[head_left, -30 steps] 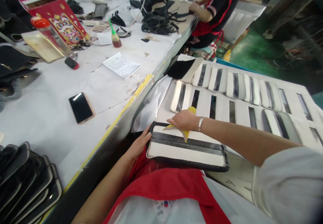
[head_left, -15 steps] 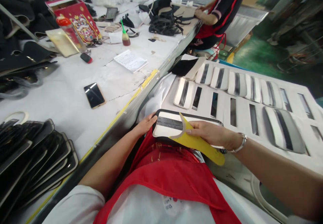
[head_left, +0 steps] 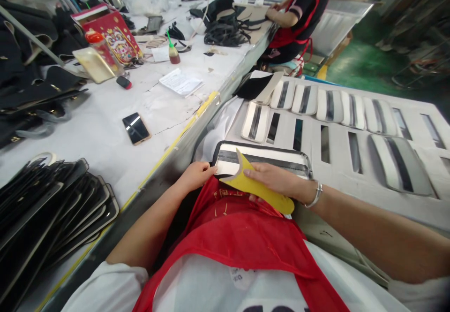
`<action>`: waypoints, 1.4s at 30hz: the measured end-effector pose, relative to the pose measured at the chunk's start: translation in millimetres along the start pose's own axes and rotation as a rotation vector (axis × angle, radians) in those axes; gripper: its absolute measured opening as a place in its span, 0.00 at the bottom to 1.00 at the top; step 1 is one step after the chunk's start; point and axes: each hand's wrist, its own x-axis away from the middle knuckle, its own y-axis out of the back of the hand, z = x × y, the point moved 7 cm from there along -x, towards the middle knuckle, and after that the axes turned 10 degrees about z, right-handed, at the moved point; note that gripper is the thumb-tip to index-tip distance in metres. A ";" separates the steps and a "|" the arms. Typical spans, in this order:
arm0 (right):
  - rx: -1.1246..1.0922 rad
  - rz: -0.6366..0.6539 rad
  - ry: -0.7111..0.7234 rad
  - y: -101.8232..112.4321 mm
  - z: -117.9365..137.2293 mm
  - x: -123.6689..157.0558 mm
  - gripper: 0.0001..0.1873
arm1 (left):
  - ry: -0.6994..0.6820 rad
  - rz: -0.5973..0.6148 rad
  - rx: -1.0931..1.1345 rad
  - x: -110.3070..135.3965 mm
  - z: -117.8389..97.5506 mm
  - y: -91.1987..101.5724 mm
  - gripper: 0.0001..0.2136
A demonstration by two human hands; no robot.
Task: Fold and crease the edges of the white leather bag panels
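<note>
On my lap lies a flat white panel with a black rim and a dark stripe [head_left: 267, 158]. My left hand [head_left: 195, 175] grips its left end with the fingers curled on the edge. My right hand [head_left: 277, 180] holds a yellow curved scraper [head_left: 246, 183] pressed against the panel's near edge, fingers laid flat along the tool. I wear a red apron [head_left: 239, 237] over a white shirt.
A white rack with slots [head_left: 333, 148] on my right carries several similar panels. The worktable [head_left: 87, 133] on the left bears a phone [head_left: 136, 128], a notepad [head_left: 181, 82], a glue bottle [head_left: 173, 53], a red box [head_left: 114, 35] and a stack of black panels [head_left: 45, 209]. Another person [head_left: 298, 16] works at the far end.
The scraper has turned from lying across the panel's stripe to sliding along its near edge, and my right hand has pulled back toward me. The view has shifted left.
</note>
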 end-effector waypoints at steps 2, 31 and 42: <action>0.121 -0.058 -0.002 11.0 14.9 -2.1 0.16 | 0.014 0.055 -0.094 -2.5 -9.0 1.1 0.16; 0.686 0.078 0.091 28.4 44.6 -42.9 0.14 | -0.037 0.327 0.640 -28.5 11.7 -13.7 0.25; 0.090 -0.067 0.096 35.6 25.4 6.8 0.18 | -0.027 0.254 0.624 -45.5 25.7 -15.7 0.26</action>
